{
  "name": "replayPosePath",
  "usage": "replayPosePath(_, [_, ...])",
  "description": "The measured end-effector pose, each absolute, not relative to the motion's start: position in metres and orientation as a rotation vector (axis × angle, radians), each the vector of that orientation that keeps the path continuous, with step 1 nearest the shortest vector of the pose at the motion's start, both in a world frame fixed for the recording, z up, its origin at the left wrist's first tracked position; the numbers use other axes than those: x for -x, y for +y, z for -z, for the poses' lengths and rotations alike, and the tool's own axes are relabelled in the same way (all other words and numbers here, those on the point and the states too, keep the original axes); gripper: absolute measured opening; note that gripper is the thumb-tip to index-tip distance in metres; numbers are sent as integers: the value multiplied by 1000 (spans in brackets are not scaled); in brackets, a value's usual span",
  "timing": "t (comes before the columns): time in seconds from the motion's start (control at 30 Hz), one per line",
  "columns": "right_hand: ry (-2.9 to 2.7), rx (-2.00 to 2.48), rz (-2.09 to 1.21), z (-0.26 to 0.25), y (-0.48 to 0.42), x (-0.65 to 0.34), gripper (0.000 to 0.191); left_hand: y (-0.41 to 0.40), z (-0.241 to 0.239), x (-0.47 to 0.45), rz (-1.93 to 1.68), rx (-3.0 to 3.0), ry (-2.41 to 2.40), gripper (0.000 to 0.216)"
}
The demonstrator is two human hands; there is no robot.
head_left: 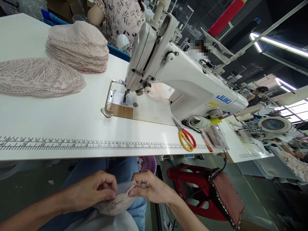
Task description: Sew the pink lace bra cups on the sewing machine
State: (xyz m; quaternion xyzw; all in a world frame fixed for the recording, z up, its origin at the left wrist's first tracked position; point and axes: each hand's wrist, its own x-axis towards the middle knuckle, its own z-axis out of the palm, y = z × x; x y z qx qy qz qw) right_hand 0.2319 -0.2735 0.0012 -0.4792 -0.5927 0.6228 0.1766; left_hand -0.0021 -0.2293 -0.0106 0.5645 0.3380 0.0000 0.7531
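Observation:
Below the table's front edge, over my lap, my left hand (96,190) and my right hand (150,188) both pinch a small piece of pale pink lace fabric (115,202). The fingers of each hand are closed on it, thumbs pressed against fingertips. The lace hangs between the hands above my blue jeans (120,170). A sheer white cloth (106,221) lies beneath it on my lap.
A white JUKI sewing machine (187,80) stands on the white table (60,122), which has a ruler printed along its front. Two stacks of pink lace pieces (77,48) (38,77) lie at the left. Red-and-yellow scissors (186,137) rest at the right. Red stool (192,183) beside me; a person sits behind.

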Motion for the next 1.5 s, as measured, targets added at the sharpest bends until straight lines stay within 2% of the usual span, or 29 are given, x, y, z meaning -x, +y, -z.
replayPosePath(0.1, [-1678, 1356, -1768, -1, -274, -231, 50, -229, 13, 0, -22, -1225, 755, 22])
replayPosePath(0.3, [-1688, 1358, -1762, -1, -274, -230, 51, -232, 21, 2, -92, -1264, 788, 43])
replayPosePath(0.57, [-1688, 1385, -1748, 1, -276, -230, 50, -234, 18, 0, -12, -1128, 738, 10])
replayPosePath(1.1, [-1627, 1384, -1823, 8, -276, -227, 56, -228, 12, 1, 48, -1116, 622, 22])
replayPosePath(1.23, [-1624, 1354, -1841, 7, -277, -227, 57, -233, 18, -3, 49, -1077, 684, 14])
replayPosePath(1.5, [-1624, 1317, -1893, 10, -280, -229, 57, -233, 25, 4, 73, -1080, 740, 19])
